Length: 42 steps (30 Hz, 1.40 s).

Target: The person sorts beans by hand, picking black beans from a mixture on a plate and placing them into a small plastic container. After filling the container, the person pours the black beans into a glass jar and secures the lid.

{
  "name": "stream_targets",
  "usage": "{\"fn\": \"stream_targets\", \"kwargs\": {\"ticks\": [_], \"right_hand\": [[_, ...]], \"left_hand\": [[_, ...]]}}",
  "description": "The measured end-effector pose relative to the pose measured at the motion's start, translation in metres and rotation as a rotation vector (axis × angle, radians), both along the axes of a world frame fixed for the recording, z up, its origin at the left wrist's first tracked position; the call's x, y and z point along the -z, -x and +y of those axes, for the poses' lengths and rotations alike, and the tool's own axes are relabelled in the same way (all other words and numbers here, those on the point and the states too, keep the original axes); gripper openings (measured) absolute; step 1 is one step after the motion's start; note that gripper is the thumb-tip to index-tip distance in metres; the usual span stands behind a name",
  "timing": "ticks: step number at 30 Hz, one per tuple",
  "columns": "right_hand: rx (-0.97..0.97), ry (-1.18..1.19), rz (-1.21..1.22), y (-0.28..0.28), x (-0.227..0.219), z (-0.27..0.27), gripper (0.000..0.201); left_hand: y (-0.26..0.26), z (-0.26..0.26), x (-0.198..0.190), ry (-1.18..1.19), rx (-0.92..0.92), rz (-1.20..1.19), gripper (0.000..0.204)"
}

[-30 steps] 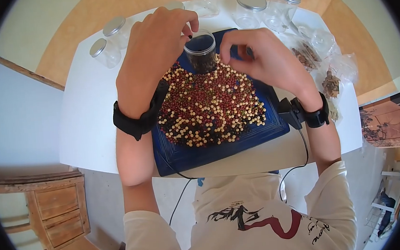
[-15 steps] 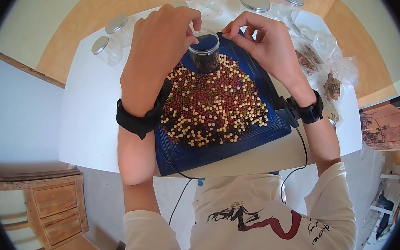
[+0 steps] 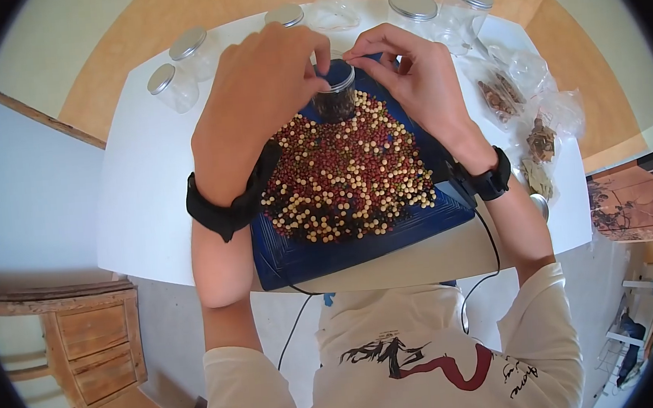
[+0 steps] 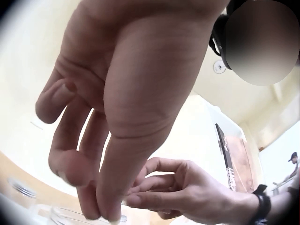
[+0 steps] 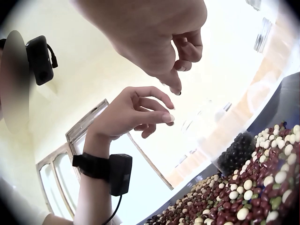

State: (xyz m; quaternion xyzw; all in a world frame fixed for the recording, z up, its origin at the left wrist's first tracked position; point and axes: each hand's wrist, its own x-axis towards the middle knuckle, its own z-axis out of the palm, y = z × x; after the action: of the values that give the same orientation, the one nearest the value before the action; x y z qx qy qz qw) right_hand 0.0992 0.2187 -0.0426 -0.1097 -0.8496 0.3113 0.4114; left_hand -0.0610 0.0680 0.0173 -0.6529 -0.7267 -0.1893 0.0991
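Observation:
A clear jar [image 3: 336,102] with black beans in its lower part stands at the far side of a blue tray [image 3: 331,259]. In front of it spreads a pile of mixed red, cream, green and black beans [image 3: 347,168]. My left hand [image 3: 260,94] hovers at the left of the jar's rim, thumb and forefinger slightly apart with nothing visible between them. From the right, my right hand [image 3: 420,78] reaches to the rim, pinching a small black bean [image 5: 179,93] between thumb and forefinger. In the right wrist view, the jar's black beans [image 5: 236,154] show beneath both hands.
Lidded jars stand at the back left [image 3: 173,88] and back right [image 3: 412,9] of the white table [image 3: 144,180]. Clear bags of dried brown pieces [image 3: 541,141] lie along the right side. Cables [image 3: 491,245] hang from the wrist cameras over the near edge.
My right hand has gone from lower right of the jar up and left to its rim, its fingers now pinched together. The black bean earlier at my left fingertips is no longer visible there.

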Motion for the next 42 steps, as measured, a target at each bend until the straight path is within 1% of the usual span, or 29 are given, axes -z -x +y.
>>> {"fn": "stream_targets", "kwargs": {"ticks": [1,3,4,6,10,12,13,14,16,17,19,21,22,23,24,27,28,29,30,31,33,34,35,36,38,39,40,41,42], "right_hand": [[0.003,0.001,0.001,0.0,0.0,0.0,0.016],[-0.011,0.009,0.028,0.001,0.001,0.0,0.016],[-0.009,0.011,0.027,0.001,0.0,0.0,0.016],[-0.012,0.044,0.032,-0.001,-0.005,-0.002,0.016],[-0.044,0.03,0.0,-0.008,-0.013,0.005,0.018],[-0.063,0.025,-0.008,-0.012,-0.019,0.006,0.019],[-0.06,0.026,-0.008,-0.015,-0.022,0.007,0.019],[-0.084,0.029,-0.064,-0.018,-0.026,0.008,0.02],[-0.108,0.031,-0.117,-0.023,-0.032,0.009,0.02],[-0.121,0.03,-0.178,-0.025,-0.034,0.01,0.019],[-0.129,0.032,-0.237,-0.03,-0.04,0.011,0.019],[-0.192,0.019,-0.363,-0.034,-0.046,0.011,0.017],[-0.19,0.02,-0.36,-0.036,-0.048,0.011,0.017],[-0.212,0.01,-0.384,-0.038,-0.049,0.011,0.016],[-0.233,0.001,-0.407,-0.039,-0.05,0.011,0.016],[-0.271,-0.008,-0.444,-0.044,-0.05,0.012,0.016],[-0.269,-0.007,-0.441,-0.046,-0.05,0.013,0.016],[-0.279,-0.045,-0.518,-0.049,-0.05,0.013,0.014],[-0.289,-0.083,-0.595,-0.052,-0.05,0.014,0.011],[-0.289,-0.082,-0.591,-0.054,-0.047,0.017,0.011],[-0.349,-0.044,-0.714,-0.056,-0.039,0.023,0.014],[-0.349,-0.044,-0.713,-0.056,-0.039,0.023,0.014],[-0.421,-0.043,-0.83,-0.055,-0.039,0.022,0.014],[-0.493,-0.041,-0.947,-0.055,-0.038,0.021,0.013],[-0.54,-0.089,-0.932,-0.054,-0.028,0.018,0.011],[-0.523,-0.087,-0.976,-0.052,-0.027,0.011,0.01],[-0.506,-0.086,-1.019,-0.051,-0.026,0.008,0.008],[-0.586,-0.061,-0.983,-0.047,-0.016,0.007,0.009],[-0.585,-0.06,-0.982,-0.046,-0.012,0.007,0.009]], "left_hand": [[-0.004,-0.002,-0.002,0.001,0.003,0.001,0.018],[-0.011,-0.008,-0.005,0.212,0.095,-0.154,0.014],[-0.015,-0.009,-0.003,0.214,0.096,-0.154,0.014],[-0.021,-0.011,0.003,0.32,0.194,-0.255,0.013],[-0.04,-0.006,0.023,0.387,0.291,-0.249,0.013],[-0.049,-0.001,0.038,0.39,0.419,-0.256,0.012],[-0.057,0.004,0.036,0.527,0.423,-0.267,0.011],[-0.062,0.007,0.041,0.527,0.425,-0.267,0.011],[-0.068,0.009,0.055,0.53,0.528,-0.242,0.011],[-0.073,0.01,0.059,0.598,0.466,-0.276,0.011],[-0.075,0.012,0.067,0.596,0.508,-0.27,0.011],[-0.076,0.012,0.077,0.592,0.548,-0.265,0.011],[-0.077,0.011,0.08,0.536,0.549,-0.243,0.003],[-0.078,0.011,0.082,0.481,0.55,-0.222,0.01],[-0.077,0.011,0.083,0.483,0.553,-0.22,0.01],[-0.076,0.013,0.08,0.586,0.563,-0.295,0.012],[-0.075,0.012,0.084,0.546,0.585,-0.32,0.011],[-0.075,0.012,0.088,0.505,0.605,-0.345,0.011],[-0.075,0.012,0.091,0.507,0.605,-0.342,0.011],[-0.075,0.012,0.092,0.475,0.602,-0.312,0.01],[-0.075,0.013,0.091,0.442,0.598,-0.28,0.01],[-0.075,0.014,0.085,0.537,0.573,-0.248,0.004],[-0.075,0.016,0.078,0.633,0.547,-0.216,0.01],[-0.075,0.016,0.069,0.635,0.547,-0.215,0.01],[-0.071,0.015,0.048,0.754,0.477,-0.291,0.01],[-0.067,0.013,0.039,0.756,0.479,-0.289,0.01],[-0.061,0.009,0.031,0.639,0.494,-0.296,0.011],[-0.055,0.006,0.022,0.522,0.508,-0.302,0.012],[-0.051,0.004,0.009,0.523,0.51,-0.3,0.012]]}}
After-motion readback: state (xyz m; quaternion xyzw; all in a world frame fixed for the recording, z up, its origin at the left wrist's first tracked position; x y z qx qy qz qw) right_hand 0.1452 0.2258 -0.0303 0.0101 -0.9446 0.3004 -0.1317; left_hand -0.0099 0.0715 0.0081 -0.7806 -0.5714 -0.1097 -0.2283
